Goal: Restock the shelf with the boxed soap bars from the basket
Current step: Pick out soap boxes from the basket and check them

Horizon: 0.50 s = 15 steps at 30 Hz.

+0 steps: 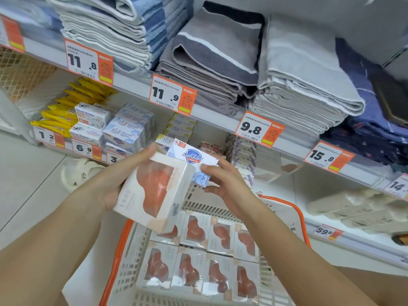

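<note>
Mid-restock — left hand grips orange soap box, right hand pinches Safeguard box above basket. Next prob: find each its slot on shelf.

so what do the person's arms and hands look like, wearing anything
Both forearms are bare up to the frame edge, with no sleeves showing. The left hand and right hand wear no gloves, and no rings, watch or bracelet are visible. The nails look short and unpainted.

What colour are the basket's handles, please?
Orange, on the cream basket's handles; clearest in the head view.
</note>
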Each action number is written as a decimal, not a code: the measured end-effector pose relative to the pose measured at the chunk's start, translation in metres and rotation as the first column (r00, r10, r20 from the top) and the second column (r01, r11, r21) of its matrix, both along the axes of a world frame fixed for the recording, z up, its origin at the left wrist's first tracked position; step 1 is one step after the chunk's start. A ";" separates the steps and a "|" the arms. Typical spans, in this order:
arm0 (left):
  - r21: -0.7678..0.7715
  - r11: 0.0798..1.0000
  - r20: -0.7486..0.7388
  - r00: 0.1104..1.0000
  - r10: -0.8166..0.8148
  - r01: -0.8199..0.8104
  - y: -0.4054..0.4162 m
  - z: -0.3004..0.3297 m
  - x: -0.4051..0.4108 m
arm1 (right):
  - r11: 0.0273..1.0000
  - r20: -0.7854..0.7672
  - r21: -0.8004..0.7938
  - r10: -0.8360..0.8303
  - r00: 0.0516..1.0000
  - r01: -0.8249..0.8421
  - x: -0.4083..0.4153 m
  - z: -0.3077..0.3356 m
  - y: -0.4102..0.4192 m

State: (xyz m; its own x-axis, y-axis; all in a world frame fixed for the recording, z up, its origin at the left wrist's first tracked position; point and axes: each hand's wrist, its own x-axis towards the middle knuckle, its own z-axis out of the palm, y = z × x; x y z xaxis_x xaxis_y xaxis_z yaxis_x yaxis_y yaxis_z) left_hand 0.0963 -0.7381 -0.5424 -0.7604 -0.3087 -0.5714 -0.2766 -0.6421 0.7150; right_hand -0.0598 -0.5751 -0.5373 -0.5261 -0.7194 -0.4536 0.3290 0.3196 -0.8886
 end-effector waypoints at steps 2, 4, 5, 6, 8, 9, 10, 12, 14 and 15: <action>0.041 0.999 0.004 0.999 -0.035 0.035 -0.002 -0.003 0.003 | 0.999 0.007 0.033 0.027 1.000 -0.027 0.000 0.000 -0.005; 0.054 0.997 0.018 0.998 -0.052 0.051 -0.004 -0.007 0.007 | 0.995 0.001 0.085 0.047 0.999 -0.047 -0.002 0.000 -0.011; 0.056 0.997 0.027 0.999 -0.047 0.045 -0.005 -0.009 0.008 | 0.991 -0.023 0.115 0.064 0.998 -0.061 -0.003 -0.001 -0.015; 0.059 0.997 0.028 0.998 -0.047 0.045 -0.006 -0.010 0.009 | 0.985 -0.059 0.148 0.093 0.994 -0.083 -0.004 0.000 -0.020; 0.053 0.998 0.057 0.997 -0.043 0.040 -0.008 -0.009 0.010 | 0.965 -0.130 0.219 0.175 0.976 -0.144 -0.007 -0.001 -0.031; 0.040 0.999 0.083 0.996 -0.022 0.019 -0.011 -0.010 0.011 | 0.952 -0.160 0.255 0.213 0.964 -0.168 -0.008 -0.002 -0.037; 0.024 0.999 0.101 0.995 0.019 -0.022 -0.015 -0.012 0.013 | 0.942 -0.187 0.284 0.236 0.954 -0.178 -0.009 -0.004 -0.044; -0.011 0.988 0.101 0.983 0.154 -0.154 -0.023 -0.021 0.020 | 0.944 -0.228 0.293 0.220 0.949 -0.149 -0.014 -0.011 -0.059; 0.004 0.958 0.065 0.956 0.286 -0.287 -0.036 -0.027 0.028 | 0.961 -0.255 0.263 0.154 0.955 -0.084 -0.019 -0.017 -0.077; 0.033 0.936 0.047 0.936 0.349 -0.351 -0.044 -0.029 0.030 | 0.969 -0.270 0.242 0.121 0.955 -0.054 -0.022 -0.021 -0.087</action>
State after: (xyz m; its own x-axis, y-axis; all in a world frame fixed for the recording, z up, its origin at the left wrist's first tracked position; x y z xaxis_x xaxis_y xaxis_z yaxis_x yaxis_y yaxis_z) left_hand 0.1260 -0.7825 -0.5714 -0.5849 -0.5270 -0.6165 -0.0569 -0.7315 0.6794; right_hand -0.0823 -0.6618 -0.5587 -0.5952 -0.6624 -0.4550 0.0389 0.5418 -0.8396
